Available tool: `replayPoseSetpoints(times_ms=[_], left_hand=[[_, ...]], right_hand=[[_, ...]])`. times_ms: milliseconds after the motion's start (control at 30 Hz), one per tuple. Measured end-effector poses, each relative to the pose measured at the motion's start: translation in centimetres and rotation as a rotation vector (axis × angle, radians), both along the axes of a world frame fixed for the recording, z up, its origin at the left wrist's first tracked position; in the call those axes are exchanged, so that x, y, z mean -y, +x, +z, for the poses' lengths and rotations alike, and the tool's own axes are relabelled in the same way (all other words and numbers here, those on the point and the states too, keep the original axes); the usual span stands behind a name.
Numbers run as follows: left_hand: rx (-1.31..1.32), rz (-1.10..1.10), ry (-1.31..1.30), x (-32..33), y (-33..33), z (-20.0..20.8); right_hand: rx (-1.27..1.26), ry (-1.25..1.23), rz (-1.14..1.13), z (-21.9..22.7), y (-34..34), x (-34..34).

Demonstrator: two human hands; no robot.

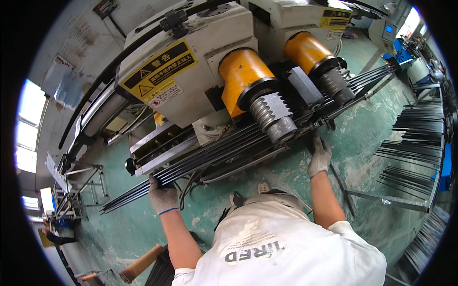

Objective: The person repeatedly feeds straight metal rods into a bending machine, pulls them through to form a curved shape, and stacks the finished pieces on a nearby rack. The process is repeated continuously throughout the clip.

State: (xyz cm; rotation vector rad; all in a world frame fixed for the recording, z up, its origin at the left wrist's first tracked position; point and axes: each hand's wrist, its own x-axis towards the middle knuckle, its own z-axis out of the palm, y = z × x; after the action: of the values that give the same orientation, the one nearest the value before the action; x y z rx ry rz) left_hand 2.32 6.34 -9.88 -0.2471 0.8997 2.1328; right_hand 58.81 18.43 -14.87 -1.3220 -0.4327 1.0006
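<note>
A bundle of long thin dark metal rods (191, 163) lies slantwise along the front of a bending machine (205, 43). My left hand (163, 196), in a light work glove with dark fingertips, closes around the rods near their left end. My right hand (320, 160), gloved too, reaches up to the machine's lower rail (260, 161) on the right. Its fingertips fade into the dark beneath the rods, so their grip is hidden. Between my hands, two orange housings (245, 74) carry grooved metal cylinders (272, 112) just above the rods.
A metal rack (391, 200) holding many dark rods stands at the right. On the left is a metal frame stand (88, 174). A brown roll (141, 263) lies low on the left. Another person (59, 237) is at the far left. Green floor (238, 178) shows below the machine.
</note>
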Motion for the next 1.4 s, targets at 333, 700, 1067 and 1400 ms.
replayPoseSetpoints(times_ms=[333,700,1067,1400], left_hand=[[0.019,-0.263,0.062,-2.9,10.9,2.5],[0.056,-0.095,0.118,5.3,-2.7,3.1],[-0.142,0.217,0.064,19.3,-32.6,1.0],[-0.324,0.041,-0.063,20.6,-31.3,2.9]], right_hand=[[0.185,-0.138,0.301,-4.7,-1.1,0.2],[0.283,-0.384,0.534,-9.8,-1.9,7.6],[0.427,-0.625,0.509,-14.8,-7.9,18.1],[0.648,-0.568,0.664,-15.5,-10.4,19.5]])
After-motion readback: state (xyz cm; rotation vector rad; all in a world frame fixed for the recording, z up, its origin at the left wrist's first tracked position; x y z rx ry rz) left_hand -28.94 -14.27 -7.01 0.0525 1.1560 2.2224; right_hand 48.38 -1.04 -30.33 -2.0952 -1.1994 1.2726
